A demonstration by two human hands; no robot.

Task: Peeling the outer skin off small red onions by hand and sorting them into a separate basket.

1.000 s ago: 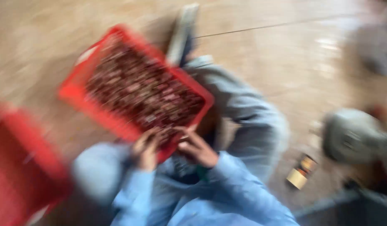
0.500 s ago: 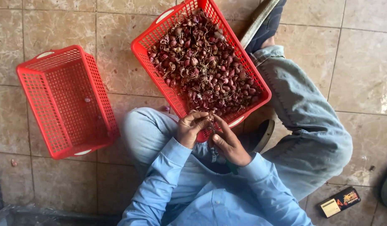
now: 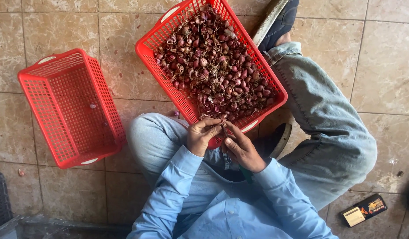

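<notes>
A small shallot (image 3: 223, 128) is pinched between left hand (image 3: 201, 135) and right hand (image 3: 242, 148) fingertips at the full red basket (image 3: 162, 26) near rim; it could be dropped if grip slackens.

The floor (image 3: 381, 75) is laid with glossy beige marbled tiles, split by dark grout lines. Soft daylight is reflected off them. A dark slatted crate (image 3: 0, 199) is seen at the floor's lower-left edge, and a small dark box (image 3: 363, 210) lower right.
</notes>
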